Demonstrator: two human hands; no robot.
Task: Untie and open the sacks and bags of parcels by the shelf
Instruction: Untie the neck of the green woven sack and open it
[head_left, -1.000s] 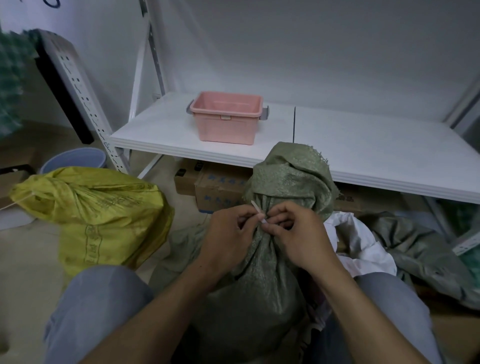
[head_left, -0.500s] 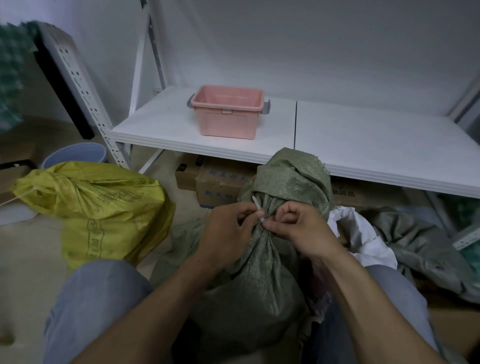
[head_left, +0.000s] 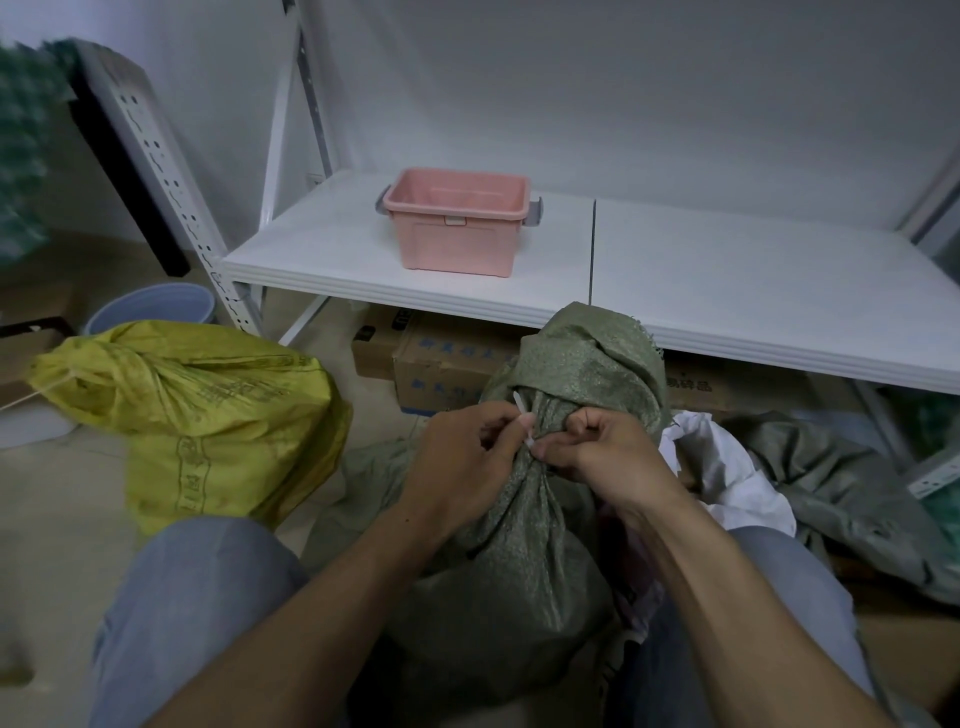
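Head view: a green woven sack (head_left: 519, 571) stands between the person's knees, just in front of the white shelf (head_left: 727, 291), its neck bunched shut by a white tie (head_left: 525, 427). The left hand (head_left: 462, 457) and right hand (head_left: 602, 452) each pinch that tie with curled fingers. A knotted yellow sack (head_left: 208, 415) lies to the left.

Dim room, plain white wall (head_left: 623, 78), white metal shelf (head_left: 727, 291), pale floor (head_left: 57, 525).
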